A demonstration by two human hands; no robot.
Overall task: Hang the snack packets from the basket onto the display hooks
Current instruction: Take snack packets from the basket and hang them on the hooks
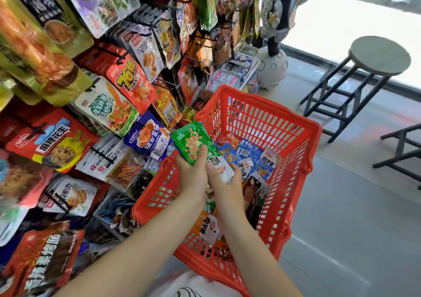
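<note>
A red plastic basket (262, 116) stands on the floor beside the display rack, holding several snack packets, blue ones (248, 157) at its far side and an orange one (206, 226) nearer me. Above the basket's left rim my left hand (191, 173) grips a green snack packet (192, 140) by its lower end. My right hand (224, 182) pinches the same packet's white bottom corner (224, 168). Black display hooks (100, 153) stick out of the rack on the left, loaded with hanging packets.
The rack (91, 80) fills the left half of the view with crowded hanging packets. A round grey stool (378, 55) with black legs stands at the right on the grey floor. A white moon-shaped figure base (271, 68) sits behind the basket.
</note>
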